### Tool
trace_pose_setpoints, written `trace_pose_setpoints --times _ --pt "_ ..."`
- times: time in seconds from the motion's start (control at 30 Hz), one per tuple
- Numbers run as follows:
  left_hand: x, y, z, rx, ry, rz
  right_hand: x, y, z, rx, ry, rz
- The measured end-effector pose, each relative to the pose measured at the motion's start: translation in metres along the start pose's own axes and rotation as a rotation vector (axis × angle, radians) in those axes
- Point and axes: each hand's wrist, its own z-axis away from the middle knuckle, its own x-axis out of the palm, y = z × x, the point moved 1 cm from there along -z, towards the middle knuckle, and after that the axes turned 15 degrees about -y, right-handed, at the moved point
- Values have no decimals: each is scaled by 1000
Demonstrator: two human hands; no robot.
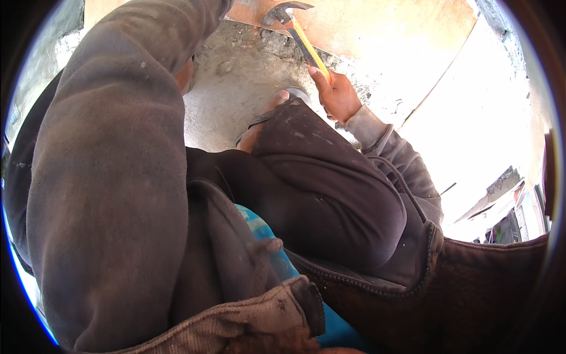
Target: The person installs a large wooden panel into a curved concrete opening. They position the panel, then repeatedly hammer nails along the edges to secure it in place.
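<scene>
My right hand (339,97) is wrapped round the lower handle of a claw hammer (305,47). The hammer has a dark metal head and a yellow-orange and black handle. It slants up and to the left, its head over the edge of a light brown board (365,23); whether the two touch, I cannot tell. My left arm (112,147), in a grey-brown sleeve, reaches up past the top of the picture, and the hand itself lies outside it.
My bent legs in dark trousers (330,189) fill the middle, with a sandalled foot (276,101) on the rough concrete floor (221,88). Crumbled debris lies along the board's edge. On the right, the surface is washed out by bright light, with mixed clutter (501,203) beyond.
</scene>
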Motion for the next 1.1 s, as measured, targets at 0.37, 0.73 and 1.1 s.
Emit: trace_pose_setpoints --times 0.37,0.73,1.1 --pt "-4 -10 -4 65 17 -15 7 -1 6 -183 29 115" --pt "-7 4 6 -5 25 -11 3 -29 20 -701 343 -318" --pt "9 -10 -15 143 136 -35 1 -39 26 -888 392 -414"
